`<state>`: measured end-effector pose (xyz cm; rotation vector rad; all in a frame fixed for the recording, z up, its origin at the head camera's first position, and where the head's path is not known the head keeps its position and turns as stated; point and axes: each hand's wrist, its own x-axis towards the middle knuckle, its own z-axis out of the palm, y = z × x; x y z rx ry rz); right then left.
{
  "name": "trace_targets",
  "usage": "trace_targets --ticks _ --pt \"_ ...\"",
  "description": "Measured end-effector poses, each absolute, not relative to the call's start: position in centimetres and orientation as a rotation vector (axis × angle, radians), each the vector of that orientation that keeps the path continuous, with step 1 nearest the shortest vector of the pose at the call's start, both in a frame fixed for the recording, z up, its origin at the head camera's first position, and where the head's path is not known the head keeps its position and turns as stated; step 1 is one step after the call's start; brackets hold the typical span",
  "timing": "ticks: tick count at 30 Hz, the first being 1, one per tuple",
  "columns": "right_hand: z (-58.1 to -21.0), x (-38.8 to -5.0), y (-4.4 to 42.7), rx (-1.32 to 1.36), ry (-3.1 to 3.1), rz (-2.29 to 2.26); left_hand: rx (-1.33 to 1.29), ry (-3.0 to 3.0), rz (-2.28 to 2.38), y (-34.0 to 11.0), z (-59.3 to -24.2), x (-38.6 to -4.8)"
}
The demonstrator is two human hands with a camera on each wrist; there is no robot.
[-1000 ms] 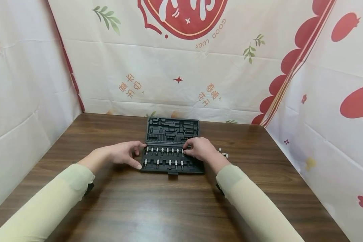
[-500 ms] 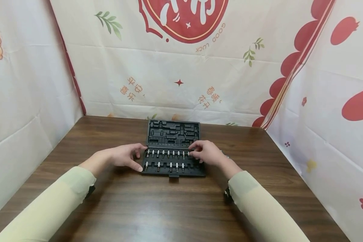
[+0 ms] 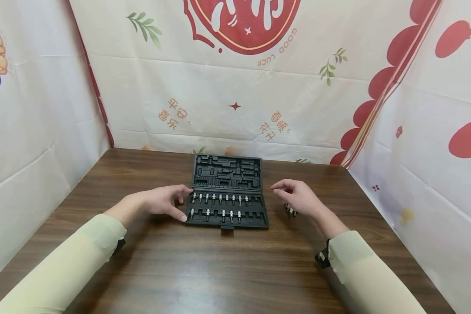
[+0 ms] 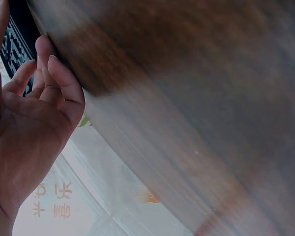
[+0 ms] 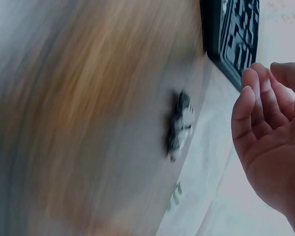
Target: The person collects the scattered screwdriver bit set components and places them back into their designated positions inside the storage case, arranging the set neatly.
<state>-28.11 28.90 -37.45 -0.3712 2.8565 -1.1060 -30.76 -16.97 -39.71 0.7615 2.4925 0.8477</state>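
Spreading thumb and fingers wide, the left hand (image 3: 162,200) rests against the left edge of a black moulded-plastic case (image 3: 220,207), thumb at near corner, forefinger by hinge. Right hand (image 3: 298,198) off the case to the right, thumb and fingertips narrow, loosely bent, no item visible in them. Change: half a second ago that hand was at the upper row's right part; now it's away and the ninth silver-and-dark metal bit (image 3: 246,200) sits uncovered in line. Judgement: that seat looks done, filling still partial. Case lies between the hands on the dark-brown wood-grain table (image 3: 161,270), long axis left-right, near edge with small black latch (image 3: 227,227) facing the person, recessed black lid (image 3: 227,172) folded back on far side. Upper row nine bits, lower row five, with gaps. Seated bits run near-far lengthwise, side by side; upper-row ones have shiny heads away, dark tips toward the person. Small cluster of loose metal bits (image 3: 290,210) on table right of case, by right palm; count and pointing unclear, right wrist view blurred. Behind: cream printed fabric backdrop (image 3: 220,83).
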Motion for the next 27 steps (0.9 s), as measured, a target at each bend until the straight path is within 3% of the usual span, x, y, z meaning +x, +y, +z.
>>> trace_targets --ticks 15,27 --pt "-37.7 -27.3 35.7 -0.261 2.889 -1.057 0.75 2.498 0.832 -16.8 -39.5 -30.8" --pt "-38.8 -27.6 37.8 -0.255 2.771 -0.924 0.717 2.494 0.825 -17.0 -39.5 -30.7"
